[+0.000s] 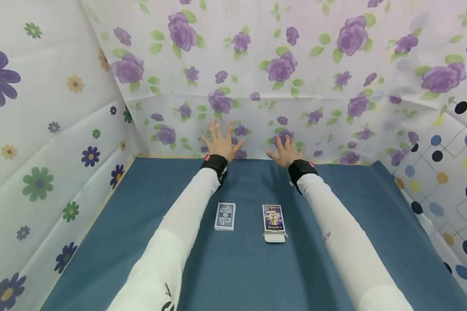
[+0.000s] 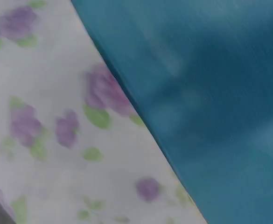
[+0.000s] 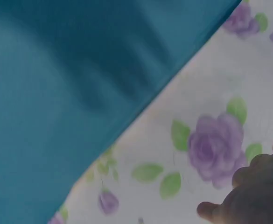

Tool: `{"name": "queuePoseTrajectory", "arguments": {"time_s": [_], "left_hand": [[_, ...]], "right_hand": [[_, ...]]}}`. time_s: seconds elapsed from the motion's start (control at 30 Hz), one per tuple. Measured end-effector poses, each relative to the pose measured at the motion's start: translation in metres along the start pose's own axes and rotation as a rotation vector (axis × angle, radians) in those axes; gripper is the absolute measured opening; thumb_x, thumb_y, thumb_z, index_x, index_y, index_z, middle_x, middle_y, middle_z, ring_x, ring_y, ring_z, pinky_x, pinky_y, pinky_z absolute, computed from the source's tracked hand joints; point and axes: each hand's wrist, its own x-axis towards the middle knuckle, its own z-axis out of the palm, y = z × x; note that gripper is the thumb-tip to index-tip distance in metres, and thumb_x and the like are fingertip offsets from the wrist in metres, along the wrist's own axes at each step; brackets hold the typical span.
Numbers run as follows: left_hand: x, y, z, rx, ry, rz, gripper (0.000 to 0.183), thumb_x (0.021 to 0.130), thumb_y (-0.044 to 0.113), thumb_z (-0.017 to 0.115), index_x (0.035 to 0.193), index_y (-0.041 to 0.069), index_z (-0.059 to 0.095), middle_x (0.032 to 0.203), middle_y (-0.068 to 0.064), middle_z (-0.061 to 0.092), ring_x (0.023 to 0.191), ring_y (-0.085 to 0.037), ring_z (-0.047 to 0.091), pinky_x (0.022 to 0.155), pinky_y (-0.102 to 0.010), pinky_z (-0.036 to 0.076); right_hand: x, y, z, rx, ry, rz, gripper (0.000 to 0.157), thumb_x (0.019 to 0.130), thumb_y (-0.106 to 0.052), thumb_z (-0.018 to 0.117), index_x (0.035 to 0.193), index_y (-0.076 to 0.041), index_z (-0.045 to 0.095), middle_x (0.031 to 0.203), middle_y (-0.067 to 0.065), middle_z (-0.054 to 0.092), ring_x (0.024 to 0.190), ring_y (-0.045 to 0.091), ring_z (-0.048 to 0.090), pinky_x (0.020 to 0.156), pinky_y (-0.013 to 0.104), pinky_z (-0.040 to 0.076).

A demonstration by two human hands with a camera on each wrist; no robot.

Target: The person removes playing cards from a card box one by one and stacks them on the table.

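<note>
Both arms reach forward over the blue table. My left hand (image 1: 220, 143) is held up with its fingers spread, in front of the flowered cloth at the table's far edge. To its right, my right hand (image 1: 286, 153) is also spread and holds nothing. Part of the right hand (image 3: 255, 191) shows dark in the lower corner of the right wrist view. A deck of playing cards (image 1: 225, 216), blue-patterned back up, lies nearer than the left hand. Right of the deck lies a card box (image 1: 273, 220), its white flap open toward me. Neither hand touches them.
A blue cloth covers the table (image 1: 245, 268). A white backdrop with purple roses (image 1: 280, 68) hangs behind its far edge. Another flowered sheet (image 1: 39, 183) stands on the left, and a dotted sheet (image 1: 443, 190) on the right. Black bands (image 1: 215, 163) circle both wrists.
</note>
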Motion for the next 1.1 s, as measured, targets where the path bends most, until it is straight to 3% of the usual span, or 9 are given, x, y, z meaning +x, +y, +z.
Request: {"name": "queuePoseTrajectory", "arguments": {"time_s": [0.2, 0.4, 0.5, 0.57, 0.7, 0.73, 0.8, 0.97, 1.1], "left_hand": [[-0.019, 0.012, 0.001, -0.088, -0.051, 0.035, 0.079, 0.096, 0.063, 0.041, 0.157, 0.030, 0.003, 0.161, -0.022, -0.009, 0.148, -0.044, -0.008, 0.108, -0.074, 0.004], [-0.068, 0.017, 0.027, -0.173, -0.146, 0.020, 0.078, 0.097, 0.060, 0.042, 0.157, 0.023, 0.010, 0.161, -0.020, -0.014, 0.148, -0.042, -0.012, 0.109, -0.073, 0.004], [-0.097, 0.022, 0.042, -0.248, -0.155, 0.039, 0.065, 0.099, 0.050, 0.048, 0.151, 0.014, 0.032, 0.161, -0.024, -0.003, 0.149, -0.042, -0.006, 0.109, -0.074, 0.006], [-0.118, 0.025, 0.049, -0.319, -0.156, 0.065, 0.050, 0.100, 0.040, 0.052, 0.139, 0.010, 0.049, 0.159, -0.025, 0.012, 0.149, -0.042, 0.004, 0.109, -0.074, 0.007], [-0.157, 0.025, 0.059, -0.426, -0.142, 0.095, 0.024, 0.098, 0.023, 0.057, 0.113, 0.008, 0.068, 0.145, -0.023, 0.042, 0.141, -0.041, 0.030, 0.107, -0.075, 0.011], [-0.165, 0.024, 0.060, -0.441, -0.133, 0.097, 0.021, 0.097, 0.021, 0.057, 0.109, 0.008, 0.069, 0.142, -0.022, 0.047, 0.138, -0.041, 0.035, 0.107, -0.075, 0.012], [-0.177, 0.023, 0.062, -0.457, -0.100, 0.104, 0.018, 0.097, 0.018, 0.058, 0.105, 0.008, 0.071, 0.135, -0.022, 0.053, 0.132, -0.041, 0.043, 0.105, -0.076, 0.015], [-0.194, 0.022, 0.066, -0.494, -0.027, 0.159, 0.019, 0.098, 0.016, 0.056, 0.104, 0.006, 0.071, 0.119, -0.016, 0.063, 0.116, -0.035, 0.056, 0.100, -0.064, 0.032], [-0.203, 0.024, 0.066, -0.518, -0.038, 0.222, 0.020, 0.099, 0.014, 0.053, 0.103, 0.004, 0.070, 0.104, -0.012, 0.066, 0.098, -0.025, 0.063, 0.088, -0.043, 0.047]], "right_hand": [[-0.014, -0.001, 0.018, 0.028, -0.044, -0.045, 0.080, 0.101, -0.059, 0.028, 0.155, -0.017, -0.013, 0.159, 0.021, -0.022, 0.148, 0.041, -0.016, 0.110, 0.071, 0.001], [-0.043, 0.000, 0.055, 0.109, -0.149, -0.166, 0.083, 0.099, -0.062, 0.031, 0.155, -0.018, -0.011, 0.159, 0.022, -0.019, 0.148, 0.043, -0.003, 0.113, 0.067, 0.010], [-0.061, 0.007, 0.075, 0.180, -0.176, -0.286, 0.080, 0.100, -0.056, 0.036, 0.157, -0.015, -0.003, 0.161, 0.023, -0.007, 0.147, 0.043, 0.012, 0.114, 0.061, 0.018], [-0.073, 0.013, 0.086, 0.197, -0.191, -0.375, 0.069, 0.104, -0.043, 0.039, 0.156, -0.011, 0.009, 0.161, 0.024, 0.005, 0.136, 0.044, 0.038, 0.112, 0.057, 0.028], [-0.092, 0.022, 0.102, 0.115, -0.192, -0.557, 0.048, 0.100, -0.005, 0.042, 0.148, -0.010, 0.040, 0.157, 0.022, 0.025, 0.132, 0.043, 0.044, 0.107, 0.054, 0.035], [-0.096, 0.024, 0.104, 0.082, -0.191, -0.599, 0.051, 0.096, 0.003, 0.043, 0.144, -0.012, 0.047, 0.157, 0.022, 0.026, 0.135, 0.043, 0.041, 0.107, 0.056, 0.033], [-0.101, 0.026, 0.107, 0.003, -0.177, -0.666, 0.058, 0.090, 0.013, 0.046, 0.138, -0.018, 0.055, 0.157, 0.019, 0.028, 0.146, 0.042, 0.019, 0.111, 0.062, 0.024], [-0.110, 0.028, 0.107, -0.225, -0.151, -0.716, 0.064, 0.089, 0.010, 0.059, 0.139, -0.031, 0.053, 0.158, 0.009, 0.030, 0.148, 0.036, 0.021, 0.111, 0.065, 0.022], [-0.117, 0.025, 0.101, -0.273, -0.163, -0.685, 0.064, 0.088, 0.007, 0.062, 0.141, -0.026, 0.051, 0.157, 0.007, 0.032, 0.147, 0.034, 0.024, 0.112, 0.064, 0.023]]}}
